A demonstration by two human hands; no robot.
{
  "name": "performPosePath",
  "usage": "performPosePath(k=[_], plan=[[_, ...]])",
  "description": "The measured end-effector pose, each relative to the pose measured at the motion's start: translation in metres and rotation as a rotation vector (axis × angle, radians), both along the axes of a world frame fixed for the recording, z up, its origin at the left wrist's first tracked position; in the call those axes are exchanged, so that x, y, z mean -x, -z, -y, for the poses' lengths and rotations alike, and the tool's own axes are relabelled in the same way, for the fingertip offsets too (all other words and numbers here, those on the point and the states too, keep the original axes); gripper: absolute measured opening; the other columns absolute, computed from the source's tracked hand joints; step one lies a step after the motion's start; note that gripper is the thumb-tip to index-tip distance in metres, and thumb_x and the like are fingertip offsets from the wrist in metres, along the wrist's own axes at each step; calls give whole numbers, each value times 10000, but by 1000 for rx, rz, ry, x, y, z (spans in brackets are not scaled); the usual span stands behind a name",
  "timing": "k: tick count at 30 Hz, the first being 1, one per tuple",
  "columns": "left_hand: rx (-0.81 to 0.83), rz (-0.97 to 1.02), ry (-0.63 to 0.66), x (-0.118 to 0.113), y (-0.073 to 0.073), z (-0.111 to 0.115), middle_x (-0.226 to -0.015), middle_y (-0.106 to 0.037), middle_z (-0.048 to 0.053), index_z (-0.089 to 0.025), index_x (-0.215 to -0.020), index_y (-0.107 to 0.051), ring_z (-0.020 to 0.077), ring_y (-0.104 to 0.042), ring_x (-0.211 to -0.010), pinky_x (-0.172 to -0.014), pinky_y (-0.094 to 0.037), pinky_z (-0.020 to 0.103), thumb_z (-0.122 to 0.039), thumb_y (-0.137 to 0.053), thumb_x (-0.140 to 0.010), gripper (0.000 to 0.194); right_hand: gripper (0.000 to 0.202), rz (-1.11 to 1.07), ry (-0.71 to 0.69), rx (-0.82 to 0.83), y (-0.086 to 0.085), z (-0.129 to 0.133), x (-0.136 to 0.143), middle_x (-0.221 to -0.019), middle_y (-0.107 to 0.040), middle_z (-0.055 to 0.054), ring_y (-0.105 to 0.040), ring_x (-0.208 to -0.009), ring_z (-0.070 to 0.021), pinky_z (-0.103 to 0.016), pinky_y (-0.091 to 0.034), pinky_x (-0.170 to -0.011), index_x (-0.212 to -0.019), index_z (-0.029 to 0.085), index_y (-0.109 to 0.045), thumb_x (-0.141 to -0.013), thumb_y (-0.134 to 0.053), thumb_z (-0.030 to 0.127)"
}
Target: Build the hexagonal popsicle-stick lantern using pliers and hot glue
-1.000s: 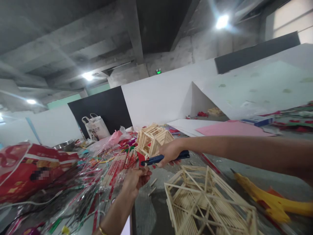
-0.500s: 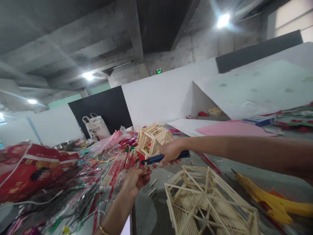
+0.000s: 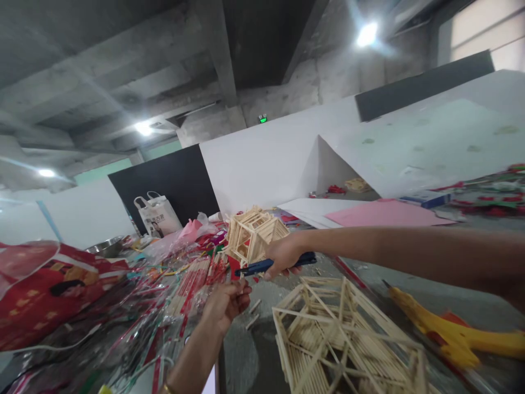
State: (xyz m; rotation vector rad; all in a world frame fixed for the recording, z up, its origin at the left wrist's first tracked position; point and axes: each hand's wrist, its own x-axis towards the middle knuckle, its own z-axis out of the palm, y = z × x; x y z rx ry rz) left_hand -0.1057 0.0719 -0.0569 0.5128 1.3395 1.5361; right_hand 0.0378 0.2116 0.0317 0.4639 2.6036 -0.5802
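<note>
- Hands: right hand [image 3: 283,257] and left hand [image 3: 227,303] meet near mid-view, above the bench [image 3: 240,355].
- Right arm: enters from the right edge, nearly horizontal, forearm directed leftward. The right hand is palm-down, fingers wrapped around the dark blue tool [image 3: 256,267]; grasp closed.
- Left arm: rises from the lower edge, inclined up and to the right, with a gold bracelet [image 3: 168,389] at the bottom of the view. The left hand has its fingers curled and pinches a small pale stick piece [image 3: 241,281] at the fingertips.
- Dark blue tool: slightly inclined, tip pointing left, located at the upper end of the stick piece. Contact between tip and piece cannot be confirmed.
- Far stick structure [image 3: 254,236]: located behind the right hand, partly hidden by it.
- Near stick structure [image 3: 344,339]: rests on the bench below the right forearm, apart from both hands.
- Short stick offcuts [image 3: 253,315]: lie between the left hand and the near stick structure.
- Yellow glue gun [image 3: 443,328]: lies to the right of the near stick structure.
- Red-and-pale sticks [image 3: 188,287]: lie left of the hands.
</note>
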Motion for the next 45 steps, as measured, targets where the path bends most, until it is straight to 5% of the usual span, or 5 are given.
performPosePath(k=[45], plan=[[8,108,29,-6,1,-2,-526,-589,-10,-110,-652,-578,58,-504,-404,-573,-473,235,-90,-525,-780,140,525,-6,-29,12,6,-9,-5,-583,-560,1,-537,-443,-124,-269,-446,-430,-631,139,-515,-616,-578,660]])
